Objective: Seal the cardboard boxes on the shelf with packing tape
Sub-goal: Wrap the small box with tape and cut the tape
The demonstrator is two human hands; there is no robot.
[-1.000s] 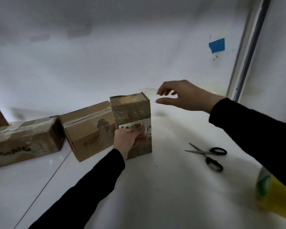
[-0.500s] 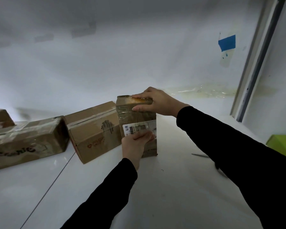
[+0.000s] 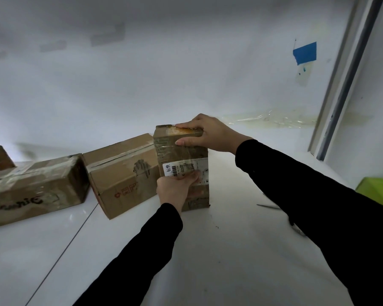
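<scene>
A taped box [image 3: 182,152] stands on a white shelf [image 3: 230,250], white wall [image 3: 164,74] behind.

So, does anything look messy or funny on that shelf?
Yes. A crinkled strip of clear tape is stuck along the back wall, right of the upright box gripped by the left hand and right hand. Higher up, a crooked blue patch is stuck there too.
</scene>
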